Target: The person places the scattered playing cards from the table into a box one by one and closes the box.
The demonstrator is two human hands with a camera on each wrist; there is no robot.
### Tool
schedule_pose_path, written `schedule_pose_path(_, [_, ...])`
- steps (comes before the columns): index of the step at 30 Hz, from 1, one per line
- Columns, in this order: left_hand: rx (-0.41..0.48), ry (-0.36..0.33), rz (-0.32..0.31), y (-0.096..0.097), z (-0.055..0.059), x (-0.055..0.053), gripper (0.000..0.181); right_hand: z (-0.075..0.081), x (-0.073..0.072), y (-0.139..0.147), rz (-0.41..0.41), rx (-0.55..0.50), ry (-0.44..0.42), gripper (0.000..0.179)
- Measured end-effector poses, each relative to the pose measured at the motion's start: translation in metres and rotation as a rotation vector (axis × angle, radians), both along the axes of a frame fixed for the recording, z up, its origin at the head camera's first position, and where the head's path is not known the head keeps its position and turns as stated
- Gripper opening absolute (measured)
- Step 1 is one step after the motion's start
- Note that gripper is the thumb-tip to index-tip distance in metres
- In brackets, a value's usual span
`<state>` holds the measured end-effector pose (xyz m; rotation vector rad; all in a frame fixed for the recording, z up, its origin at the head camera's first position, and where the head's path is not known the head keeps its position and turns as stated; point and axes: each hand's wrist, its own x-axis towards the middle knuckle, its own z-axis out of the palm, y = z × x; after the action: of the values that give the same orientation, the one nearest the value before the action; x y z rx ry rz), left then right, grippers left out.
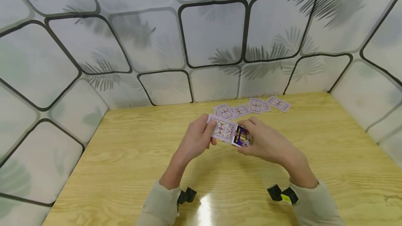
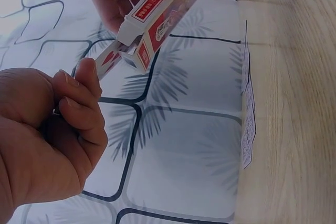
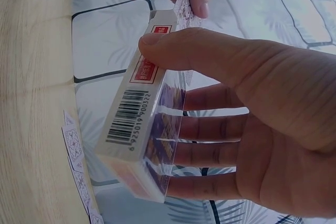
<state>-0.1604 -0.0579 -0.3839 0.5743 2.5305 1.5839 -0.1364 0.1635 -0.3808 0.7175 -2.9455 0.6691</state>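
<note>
Above the table my left hand (image 1: 195, 138) pinches a playing card (image 1: 224, 129), its thumb over the lilac patterned back. Whether other cards lie under it I cannot tell. My right hand (image 1: 271, 144) grips a card box (image 1: 243, 138) with a purple picture on it. In the right wrist view the white side of the box (image 3: 128, 119) carries a barcode, with the thumb on one long edge and the fingers on the other. The card's far end lies at the box's open end. From the left wrist, a red heart shows on the card's face (image 2: 108, 59).
Several lilac-backed playing cards (image 1: 256, 105) lie spread and partly overlapping along the back of the wooden table (image 1: 125, 156). A patterned fabric wall (image 1: 213, 34) rises behind the table and at both sides. Small black blocks (image 1: 187, 195) sit at both wrists.
</note>
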Motion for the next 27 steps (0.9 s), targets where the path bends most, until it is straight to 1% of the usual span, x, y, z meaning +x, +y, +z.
schedule_pose_path(8, [-0.034,0.011,-0.001,0.003,0.004,0.003,0.019,0.0,0.0,0.001,0.014,-0.006,0.017,0.065])
schedule_pose_path(13, [-0.074,0.056,0.003,0.008,0.004,0.007,0.021,0.0,0.001,0.0,0.022,-0.003,0.026,0.065])
schedule_pose_path(17, [-0.087,0.091,0.027,0.012,0.005,0.012,0.036,0.0,0.001,0.0,0.026,0.0,0.03,0.065])
schedule_pose_path(20, [-0.074,0.118,0.051,0.015,0.006,0.015,0.045,0.0,0.0,0.0,0.026,0.0,0.035,0.065])
schedule_pose_path(23, [-0.091,0.163,0.064,0.017,0.006,0.017,0.037,0.0,-0.001,0.0,0.026,-0.005,0.035,0.067])
schedule_pose_path(27, [-0.134,0.213,0.05,0.019,0.004,0.019,0.027,0.001,0.0,0.0,0.022,-0.006,0.022,0.068])
